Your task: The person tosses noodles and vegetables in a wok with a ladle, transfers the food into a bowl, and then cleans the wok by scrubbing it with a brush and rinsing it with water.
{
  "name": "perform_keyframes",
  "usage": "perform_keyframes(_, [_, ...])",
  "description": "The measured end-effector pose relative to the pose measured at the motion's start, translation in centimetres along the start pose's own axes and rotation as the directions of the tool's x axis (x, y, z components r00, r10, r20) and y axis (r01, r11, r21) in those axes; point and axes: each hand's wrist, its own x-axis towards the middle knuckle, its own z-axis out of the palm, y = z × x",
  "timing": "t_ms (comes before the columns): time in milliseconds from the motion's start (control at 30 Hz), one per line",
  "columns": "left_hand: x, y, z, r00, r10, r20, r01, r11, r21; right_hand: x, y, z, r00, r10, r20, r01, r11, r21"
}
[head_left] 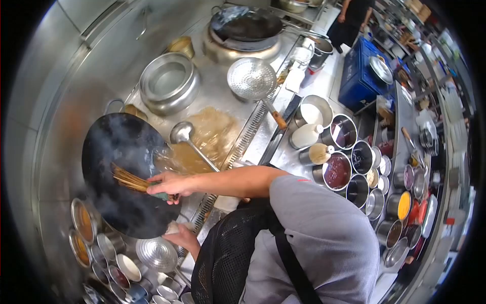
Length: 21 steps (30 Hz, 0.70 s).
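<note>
A large black wok (126, 152) stands tilted on its side, steam rising from it. My right hand (174, 185) is closed around the green-wrapped end of a bamboo wok brush (130, 178), whose bristles are over the wok's inner face. At the wok's near edge, my left hand (183, 238) grips a pale cloth (177, 228) against the rim; the fingers are partly hidden. Brownish water (205, 137) spreads over the steel stove top beside the wok. In that water rests a steel ladle (182, 133), its handle running toward my right forearm.
A lidless steel pot (169, 83), a perforated strainer (251, 79) and a second wok (245, 24) occupy the stove. Several sauce pots (338, 169) stand right; more bowls (129, 267) and another strainer (157, 255) sit lower left. A person (349, 20) stands near a blue bin (357, 76).
</note>
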Motion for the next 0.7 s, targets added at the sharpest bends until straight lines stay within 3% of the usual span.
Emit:
perform_keyframes(67, [0.3,1.6,0.2,0.998,0.06,-0.024,-0.059,0.997,0.039,-1.9,-0.9,-1.2,1.0,-0.002,-0.018,0.002,1.0,0.005])
perform_keyframes(133, [0.4,0.7,-0.1,0.958,0.284,0.047,-0.269,0.825,0.498,-3.5,-1.7,-2.8,0.998,0.028,0.051,-0.034,0.994,0.1])
perform_keyframes(267, [0.8,1.6,-0.9,0.98,0.157,0.12,-0.19,0.912,0.364,-4.0,-1.7,-3.0,0.996,0.022,0.092,-0.036,0.987,0.155])
perform_keyframes(333, [0.7,-2.1,-1.3,0.987,-0.028,0.156,-0.016,0.963,0.27,-3.4,-0.9,-2.0,0.995,-0.006,0.098,-0.001,0.997,0.072])
perform_keyframes(367, [0.7,-3.4,-0.9,0.987,-0.02,0.159,-0.021,0.967,0.254,-3.5,-0.5,-1.6,0.996,-0.012,0.088,0.007,0.998,0.061])
perform_keyframes(400, [0.6,-4.7,-0.6,0.996,0.083,0.041,-0.089,0.978,0.19,-3.6,0.3,-0.9,0.988,-0.054,0.144,0.071,0.99,-0.119])
perform_keyframes(433, [0.9,-5.3,-0.2,0.981,0.175,-0.083,-0.163,0.977,0.135,-3.7,1.1,-0.1,0.975,-0.081,0.207,0.14,0.947,-0.29])
perform_keyframes(500, [1.7,-0.6,-1.0,0.978,0.199,-0.067,-0.19,0.975,0.117,-3.1,4.7,-0.7,0.929,-0.161,0.334,0.345,0.707,-0.618])
perform_keyframes(533, [2.0,0.1,-1.6,1.0,0.022,-0.02,-0.02,0.991,0.131,-0.2,10.7,-3.1,0.837,-0.385,0.39,0.535,0.422,-0.732])
perform_keyframes(567, [2.1,0.2,-1.9,0.987,-0.157,0.024,0.152,0.976,0.155,0.7,12.9,-6.2,0.866,-0.355,0.354,0.474,0.35,-0.808])
perform_keyframes(600, [2.2,0.0,-1.8,0.987,-0.16,0.023,0.155,0.976,0.151,0.6,13.4,-8.5,0.892,-0.325,0.313,0.405,0.271,-0.873])
perform_keyframes(633, [2.4,-0.2,-1.7,0.969,-0.242,0.05,0.24,0.97,0.04,-1.9,7.9,-8.8,0.995,-0.078,0.069,0.09,0.305,-0.948])
perform_keyframes(667, [2.5,-0.5,-1.9,0.943,-0.326,0.071,0.331,0.942,-0.062,-2.4,5.2,-9.4,0.986,-0.094,-0.136,-0.108,0.253,-0.961])
perform_keyframes(700, [2.2,-1.0,-2.4,0.907,-0.414,0.079,0.422,0.892,-0.163,0.1,6.2,-12.6,0.957,-0.222,-0.188,-0.152,0.17,-0.974])
